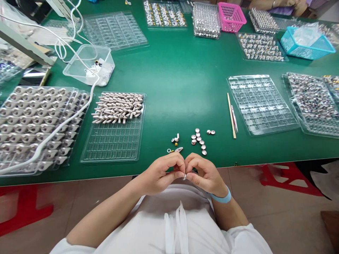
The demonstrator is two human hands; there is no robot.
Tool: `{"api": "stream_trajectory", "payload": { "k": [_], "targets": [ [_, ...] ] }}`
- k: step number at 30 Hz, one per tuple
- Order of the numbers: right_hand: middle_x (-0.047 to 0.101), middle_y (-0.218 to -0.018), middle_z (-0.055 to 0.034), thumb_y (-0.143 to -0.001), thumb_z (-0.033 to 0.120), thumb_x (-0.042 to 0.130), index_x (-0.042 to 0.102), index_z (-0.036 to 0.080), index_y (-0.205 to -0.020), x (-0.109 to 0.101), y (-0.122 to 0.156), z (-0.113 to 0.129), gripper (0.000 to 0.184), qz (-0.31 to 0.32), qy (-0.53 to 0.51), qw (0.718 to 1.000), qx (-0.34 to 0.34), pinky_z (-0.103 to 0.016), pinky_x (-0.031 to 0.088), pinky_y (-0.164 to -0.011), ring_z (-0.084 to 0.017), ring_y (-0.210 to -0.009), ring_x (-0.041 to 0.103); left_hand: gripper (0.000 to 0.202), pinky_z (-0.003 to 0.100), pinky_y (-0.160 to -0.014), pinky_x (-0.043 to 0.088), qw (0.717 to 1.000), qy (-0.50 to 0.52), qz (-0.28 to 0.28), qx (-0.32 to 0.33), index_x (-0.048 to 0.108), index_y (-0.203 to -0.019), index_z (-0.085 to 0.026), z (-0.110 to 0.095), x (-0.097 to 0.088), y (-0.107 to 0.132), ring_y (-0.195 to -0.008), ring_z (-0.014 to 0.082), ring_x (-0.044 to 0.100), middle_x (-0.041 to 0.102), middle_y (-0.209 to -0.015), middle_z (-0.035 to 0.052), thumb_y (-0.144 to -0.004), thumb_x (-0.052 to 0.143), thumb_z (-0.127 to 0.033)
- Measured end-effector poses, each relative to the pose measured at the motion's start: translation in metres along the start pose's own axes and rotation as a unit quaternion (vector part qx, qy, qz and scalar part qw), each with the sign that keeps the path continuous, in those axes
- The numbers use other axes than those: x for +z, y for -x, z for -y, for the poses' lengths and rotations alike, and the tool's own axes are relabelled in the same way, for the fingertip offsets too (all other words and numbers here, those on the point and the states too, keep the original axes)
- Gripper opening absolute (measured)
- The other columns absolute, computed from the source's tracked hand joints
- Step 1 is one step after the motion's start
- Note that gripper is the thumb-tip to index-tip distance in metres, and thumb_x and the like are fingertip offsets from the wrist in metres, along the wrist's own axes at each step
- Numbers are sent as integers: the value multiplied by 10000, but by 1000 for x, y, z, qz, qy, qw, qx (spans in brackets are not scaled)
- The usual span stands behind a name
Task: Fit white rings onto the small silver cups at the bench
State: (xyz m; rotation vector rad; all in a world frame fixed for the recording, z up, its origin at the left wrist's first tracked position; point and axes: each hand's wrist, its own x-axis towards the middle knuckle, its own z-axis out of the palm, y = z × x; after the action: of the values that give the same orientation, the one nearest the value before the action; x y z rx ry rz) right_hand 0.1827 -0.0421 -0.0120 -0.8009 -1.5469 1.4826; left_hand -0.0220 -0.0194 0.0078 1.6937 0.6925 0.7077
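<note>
At the table's near edge, my left hand (165,174) and my right hand (205,174) meet with fingertips pinched together. Between them is a small whitish, shiny part (184,177), mostly hidden by the fingers; its exact kind does not show. Just beyond my left hand lie an earbud-shaped shell with a stem (177,137), a small yellow piece (176,144), a white ring (168,150) and a pale stem piece (179,149). Several small round silvery caps (202,142) are scattered past my right hand, with a pair of them (210,132) off to the right.
Left are a tray of stem pieces (112,141), larger trays of shells (34,127) under a white cable (60,125), and a clear tub (70,72). Right lie a wooden stick (231,114), tweezers (234,119) and a clear tray (262,106). Another person's arm (262,4) shows at the back.
</note>
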Motion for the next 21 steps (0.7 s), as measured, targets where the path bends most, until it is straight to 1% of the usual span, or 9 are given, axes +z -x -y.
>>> {"api": "stream_trajectory", "payload": {
  "k": [4,11,13,16,21],
  "targets": [
    [611,-887,-40,-892,203,636,602,203,-850,0,-1,1,54,4,5,1000,-2,-315,463,-771,-168,-847,555,115,314,-909,430,1000,-6,5,7,548,-845,-177,0,0,1,-765,121,508,553,-825,7,-937,515,-116],
    [603,-872,-40,-892,179,610,591,202,-838,3,-1,0,61,-1,28,1000,-13,-314,466,-749,-168,-826,560,156,255,-736,415,999,-28,15,13,468,-823,-187,-1,-1,4,-749,129,455,506,-819,9,-928,445,-74],
    [605,-870,-44,-887,168,604,591,200,-838,5,-1,-1,60,-6,32,999,-21,-319,470,-749,-171,-830,565,160,248,-712,407,999,-29,15,17,461,-822,-188,-1,-1,5,-750,128,450,498,-819,8,-924,441,-66],
    [607,-874,-49,-882,152,597,592,197,-846,6,-1,-2,57,-12,37,999,-33,-323,479,-747,-174,-833,570,145,257,-737,417,999,-27,8,15,474,-834,-187,1,-1,6,-752,126,458,502,-817,5,-930,456,-80],
    [605,-871,-49,-882,149,597,594,198,-863,6,-3,0,53,-11,42,997,-57,-328,495,-746,-174,-831,575,85,304,-850,452,1000,1,-22,15,548,-867,-179,4,0,6,-813,133,530,563,-847,18,-948,534,-158]
  ]
}}
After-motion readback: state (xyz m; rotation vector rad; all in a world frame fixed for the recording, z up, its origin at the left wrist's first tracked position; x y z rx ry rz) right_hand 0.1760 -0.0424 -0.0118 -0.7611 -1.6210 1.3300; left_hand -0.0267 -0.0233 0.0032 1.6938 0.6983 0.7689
